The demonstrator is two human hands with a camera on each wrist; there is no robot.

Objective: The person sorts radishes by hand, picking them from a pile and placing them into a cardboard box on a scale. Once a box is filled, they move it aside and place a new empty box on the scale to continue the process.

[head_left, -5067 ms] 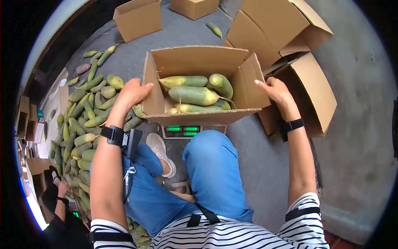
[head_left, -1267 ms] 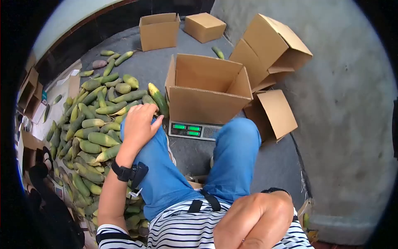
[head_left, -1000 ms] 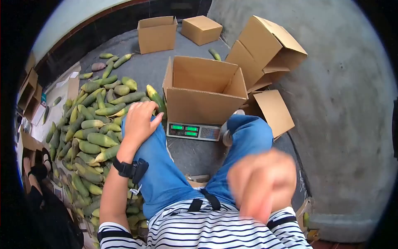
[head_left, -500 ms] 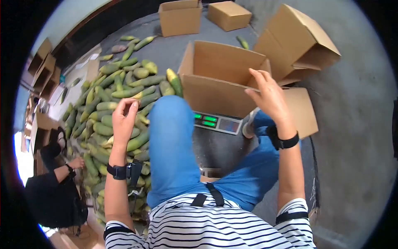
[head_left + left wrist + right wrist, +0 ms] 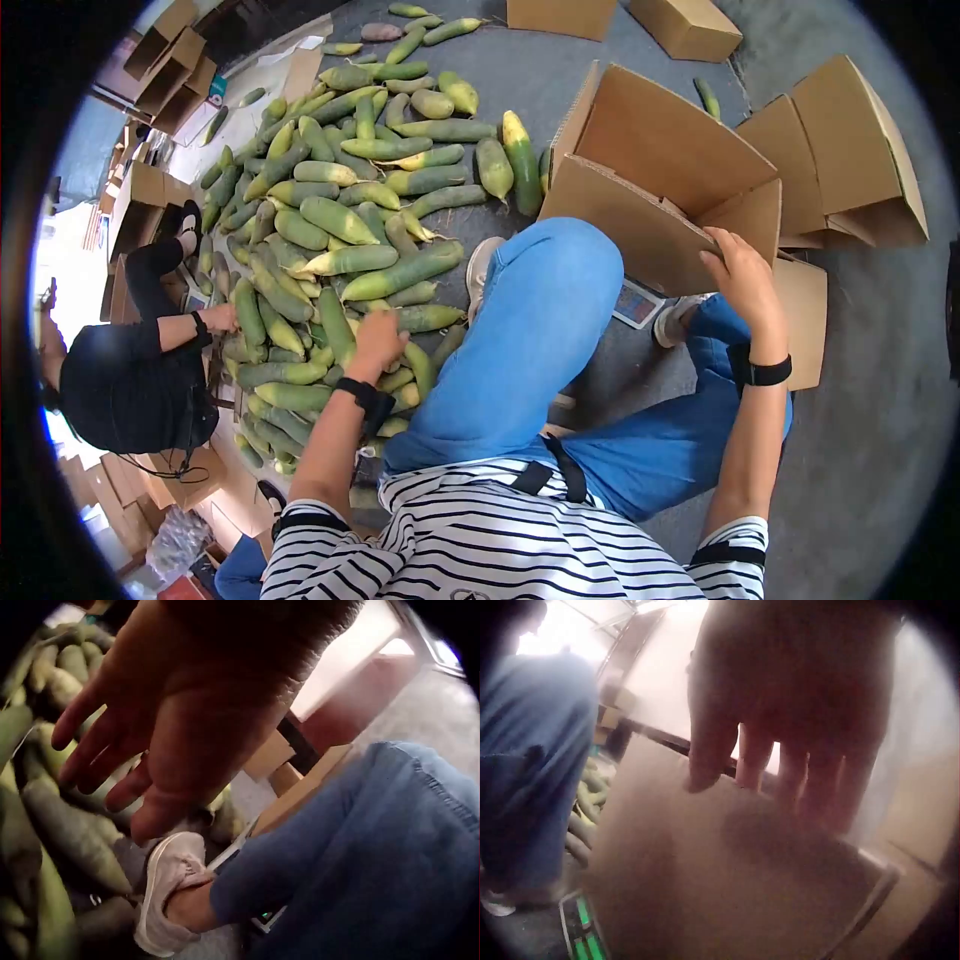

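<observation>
Over the pile of long green radishes [image 5: 350, 257], my left hand [image 5: 380, 343] hangs palm down. In the left wrist view its fingers [image 5: 97, 750] are spread and loosely bent, holding nothing; any contact with the radishes is unclear. On the right, my right hand [image 5: 745, 285] holds the near rim of an open cardboard box [image 5: 640, 215], thumb outside the wall and the other fingertips hidden behind it. The box rests on a digital scale [image 5: 637, 303], which it partly covers. The box's bottom is out of sight.
Other cardboard boxes stand at the back [image 5: 688, 28] and at the right [image 5: 850, 150]. My bent knee [image 5: 560, 265] rises between pile and scale. A person in black [image 5: 125, 385] reaches to the pile's left side. A lone radish [image 5: 707, 98] lies behind the box.
The head view has swung left. My right hand has come forward from near my lap to the box rim. My left hand has left my knee and is over the pile. The earlier radish-filled box is gone.
</observation>
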